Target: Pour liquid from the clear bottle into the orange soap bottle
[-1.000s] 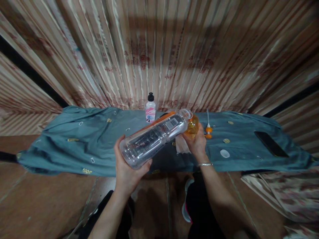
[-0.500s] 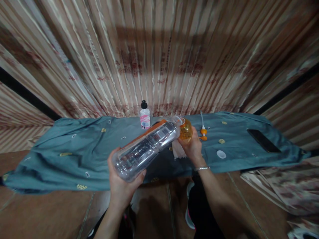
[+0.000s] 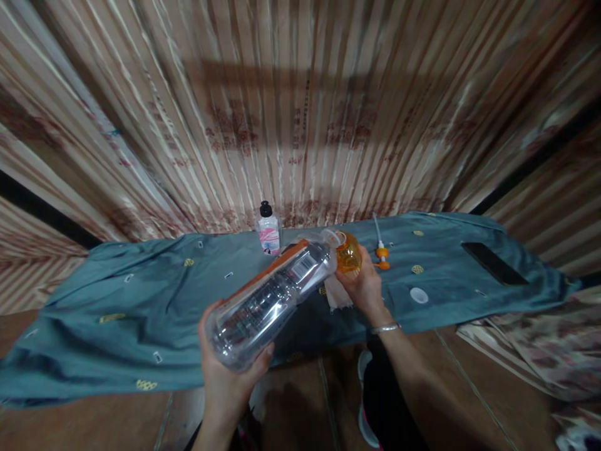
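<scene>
A large clear plastic bottle [image 3: 272, 300] with an orange-edged label is tilted, its base low at the left. My left hand [image 3: 232, 369] is wrapped round that base. The bottle's mouth meets the opening of a small amber bottle [image 3: 348, 254], which my right hand [image 3: 366, 285] grips from the right side. Whether liquid passes between them cannot be made out. Under the amber bottle a pale cloth [image 3: 338, 294] lies on the table. To the right rests an orange pump head [image 3: 382, 254] with a thin clear tube.
Behind the large bottle stands a small clear bottle [image 3: 268, 232] with a black cap and pink label. A white round cap [image 3: 419, 295] and a dark phone [image 3: 494, 263] lie at the right of the blue-green tablecloth [image 3: 154, 300]. A striped curtain [image 3: 282, 125] hangs behind.
The view has shifted and tilted slightly. Both hands keep their holds, and the two bottles remain mouth to mouth, with the large one's base slightly lower in view.
</scene>
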The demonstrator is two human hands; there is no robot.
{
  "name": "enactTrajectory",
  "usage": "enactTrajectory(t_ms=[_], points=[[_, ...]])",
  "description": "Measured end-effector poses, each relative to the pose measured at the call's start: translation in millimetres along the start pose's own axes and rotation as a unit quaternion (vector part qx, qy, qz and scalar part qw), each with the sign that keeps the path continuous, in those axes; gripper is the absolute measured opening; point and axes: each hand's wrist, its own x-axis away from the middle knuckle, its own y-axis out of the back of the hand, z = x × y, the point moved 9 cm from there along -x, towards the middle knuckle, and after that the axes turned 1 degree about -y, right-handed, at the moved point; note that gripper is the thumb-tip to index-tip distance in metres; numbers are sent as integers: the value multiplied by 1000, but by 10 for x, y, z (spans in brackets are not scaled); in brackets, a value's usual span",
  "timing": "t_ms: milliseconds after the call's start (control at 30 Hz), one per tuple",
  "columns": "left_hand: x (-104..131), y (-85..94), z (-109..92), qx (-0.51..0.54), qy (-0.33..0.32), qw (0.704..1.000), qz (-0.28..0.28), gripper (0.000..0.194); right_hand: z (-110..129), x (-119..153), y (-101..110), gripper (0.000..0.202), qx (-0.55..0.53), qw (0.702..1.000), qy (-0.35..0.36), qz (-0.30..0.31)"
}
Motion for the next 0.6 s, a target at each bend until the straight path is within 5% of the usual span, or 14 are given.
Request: enactTrajectory(t_ms=[333,600], points=[[81,-4,-93,29,20,998,-47,95,37,20,-4,84,-1,1000,-10,14],[7,38,-25,7,-12,1000,-4,94,30,40,-16,87,18,1000,13,5]])
